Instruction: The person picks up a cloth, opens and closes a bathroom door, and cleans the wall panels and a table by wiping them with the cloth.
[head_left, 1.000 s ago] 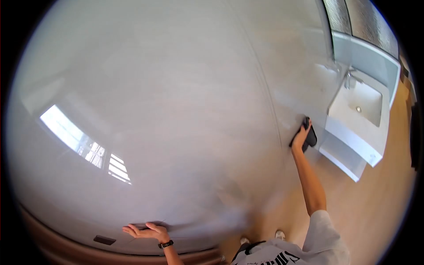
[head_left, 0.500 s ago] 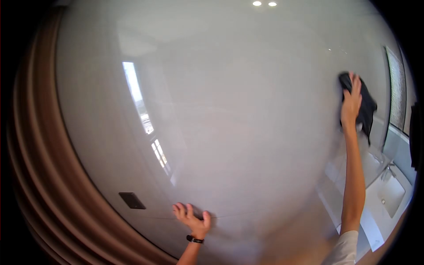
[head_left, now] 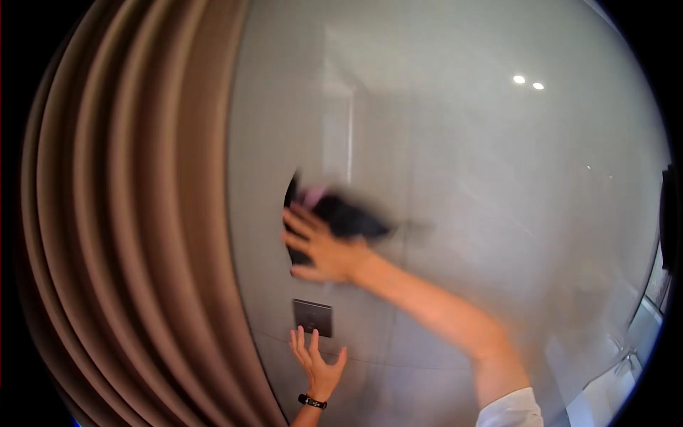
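My right hand (head_left: 320, 249) presses a black cloth (head_left: 348, 217) against the glossy grey wall (head_left: 462, 185), fingers spread over it. Both are smeared by motion, and a pinkish patch shows at the cloth's upper edge. Below them is a dark square wall plate (head_left: 313, 317), probably a socket or switch. My left hand (head_left: 319, 364), with a black band (head_left: 312, 401) on its wrist, is at the plate's lower edge. Its fingers are apart and hold nothing; whether the fingertips touch the wall I cannot tell.
A brown pleated curtain (head_left: 149, 213) hangs along the left, close to the wall plate. At the lower right are a white washbasin counter (head_left: 605, 391) and a tap (head_left: 625, 363). Two ceiling lights reflect in the wall.
My right hand has swept the black cloth from the far right across to the left, above the wall plate. The view has turned left, and my left hand now appears just under the plate.
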`<state>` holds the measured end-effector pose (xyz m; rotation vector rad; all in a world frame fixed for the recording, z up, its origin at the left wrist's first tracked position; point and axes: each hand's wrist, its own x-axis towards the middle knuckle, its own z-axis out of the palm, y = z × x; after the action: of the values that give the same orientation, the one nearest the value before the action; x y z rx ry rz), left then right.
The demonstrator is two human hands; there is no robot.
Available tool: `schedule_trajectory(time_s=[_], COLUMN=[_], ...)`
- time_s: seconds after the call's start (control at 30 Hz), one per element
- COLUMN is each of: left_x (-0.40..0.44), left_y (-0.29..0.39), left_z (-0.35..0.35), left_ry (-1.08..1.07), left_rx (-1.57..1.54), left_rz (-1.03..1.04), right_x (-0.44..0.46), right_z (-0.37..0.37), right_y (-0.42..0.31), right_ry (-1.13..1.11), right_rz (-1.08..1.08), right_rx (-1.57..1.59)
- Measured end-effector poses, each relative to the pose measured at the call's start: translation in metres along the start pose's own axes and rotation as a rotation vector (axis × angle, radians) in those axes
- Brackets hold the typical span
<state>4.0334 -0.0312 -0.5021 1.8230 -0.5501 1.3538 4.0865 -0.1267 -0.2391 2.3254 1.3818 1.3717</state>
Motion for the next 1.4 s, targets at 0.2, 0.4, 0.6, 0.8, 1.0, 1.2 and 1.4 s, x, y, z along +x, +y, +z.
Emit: schedule_trajectory(time_s=[0.2, 0.4, 0.6, 0.8, 1.0, 1.2, 1.4], left_x=[0.005, -0.007, -0.013, -0.01, 0.023, 0.123, 0.148], left_y=[-0.057, -0.089, -0.095, -0.096, -0.116, -0.176, -0.24], left_z=[-0.021, 0.002, 0.007, 0.003, -0.032, -0.067, -0.119], left_ry=[-0.182, -0.183, -0.14, -0.133, -0.088, 0.045, 0.16], left_rx=[-0.016, -0.127, -0.17, -0.101, -0.182, 0.012, 0.104], left_rz=[-0.244, -0.253, -0.274, -0.26, -0.259, -0.17, -0.274], right_x=[0.071, 0.086, 0.043, 0.174, 0.21, 0.139, 0.138], right_z=[0.047, -0.09, -0.217, -0.144, 0.058, 0.11, -0.019], right_y=[-0.068, 0.031, 0.135, 0.123, 0.015, -0.044, -0.019], right_ry=[-0.266, -0.044, 0.33, 0.438, 0.133, -0.194, 0.185], right_rz=[-0.04, 0.193, 0.677, 0.483, 0.006, 0.066, 0.052], right_rx=[-0.083, -0.738, -1.16, -1.296, -0.528, -0.369, -0.658])
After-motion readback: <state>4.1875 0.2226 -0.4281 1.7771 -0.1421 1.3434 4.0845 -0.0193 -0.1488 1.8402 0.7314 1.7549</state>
